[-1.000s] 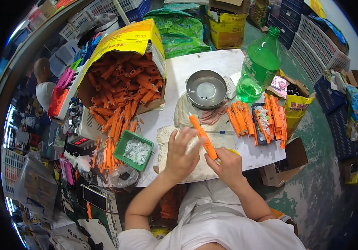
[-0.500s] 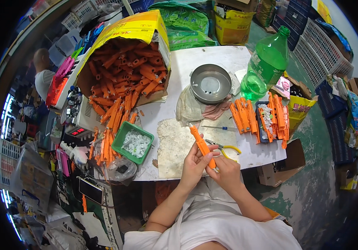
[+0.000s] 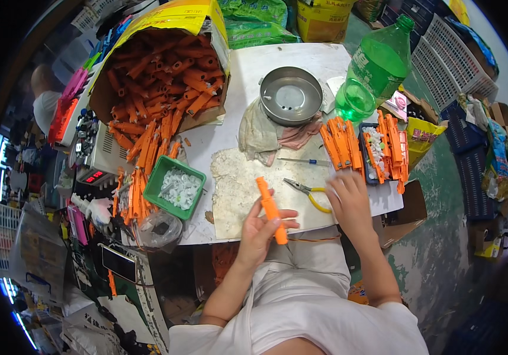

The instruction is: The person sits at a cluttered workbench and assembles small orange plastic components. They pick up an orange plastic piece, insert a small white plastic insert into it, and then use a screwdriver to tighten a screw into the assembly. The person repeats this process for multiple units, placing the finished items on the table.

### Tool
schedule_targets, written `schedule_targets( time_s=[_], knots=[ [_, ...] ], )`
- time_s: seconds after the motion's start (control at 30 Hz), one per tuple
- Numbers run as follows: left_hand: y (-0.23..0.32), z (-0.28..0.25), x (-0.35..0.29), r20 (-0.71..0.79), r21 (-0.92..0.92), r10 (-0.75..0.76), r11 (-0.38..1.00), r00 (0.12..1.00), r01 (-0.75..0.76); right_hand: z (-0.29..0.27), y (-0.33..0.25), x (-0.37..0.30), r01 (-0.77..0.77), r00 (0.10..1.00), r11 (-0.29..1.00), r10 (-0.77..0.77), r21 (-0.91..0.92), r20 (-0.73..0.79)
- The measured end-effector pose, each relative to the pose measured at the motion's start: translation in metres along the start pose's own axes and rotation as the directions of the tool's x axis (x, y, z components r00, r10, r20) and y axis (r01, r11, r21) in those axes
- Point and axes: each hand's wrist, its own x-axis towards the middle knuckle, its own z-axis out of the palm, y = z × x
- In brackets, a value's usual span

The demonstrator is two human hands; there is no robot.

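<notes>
My left hand (image 3: 258,235) is closed around a long orange plastic housing (image 3: 270,210), which stands tilted over the table's near edge. Two of its fingers reach out past the piece to the right. A thin brownish strand runs rightward by the housing's lower end. Off to the right, my right hand (image 3: 349,195) is just below a row of orange housings (image 3: 341,142); its fingertips are smeared by motion, so whether they hold anything is unclear. Between the hands lie pliers with yellow handles (image 3: 318,201). A thin screwdriver with a blue end (image 3: 312,161) rests farther back on the worn mat (image 3: 236,189).
A carton of orange housings (image 3: 159,77) spills at the left, beside a green bin of small white parts (image 3: 178,188). A metal bowl (image 3: 290,94) stands on cloths at the back. At the right are a green bottle (image 3: 378,65) and a tray of white parts (image 3: 375,151).
My right hand has left the orange housing and moved right, toward the row of housings. The left hand keeps the piece, now more upright. The view has shifted slightly.
</notes>
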Motion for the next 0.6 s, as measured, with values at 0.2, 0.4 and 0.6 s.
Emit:
schedule_targets(
  time_s=[0.2, 0.4, 0.6],
  knots=[
    [0.005, 0.008, -0.008, 0.063, 0.035, -0.01, 0.999, 0.998, 0.008, 0.07, 0.026, 0.055, 0.131, 0.99, 0.969, -0.116, -0.209, 0.082],
    [0.006, -0.017, -0.014, 0.008, 0.038, -0.049, 0.998, 0.999, 0.049, 0.009, -0.015, 0.025, -0.369, 0.909, 0.737, 0.16, 0.566, 0.384],
    [0.005, -0.017, -0.007, 0.079, 0.121, -0.14, 0.984, 0.987, 0.13, -0.011, -0.026, 0.008, -0.228, 0.93, 0.85, 0.046, 0.476, 0.363]
  ],
)
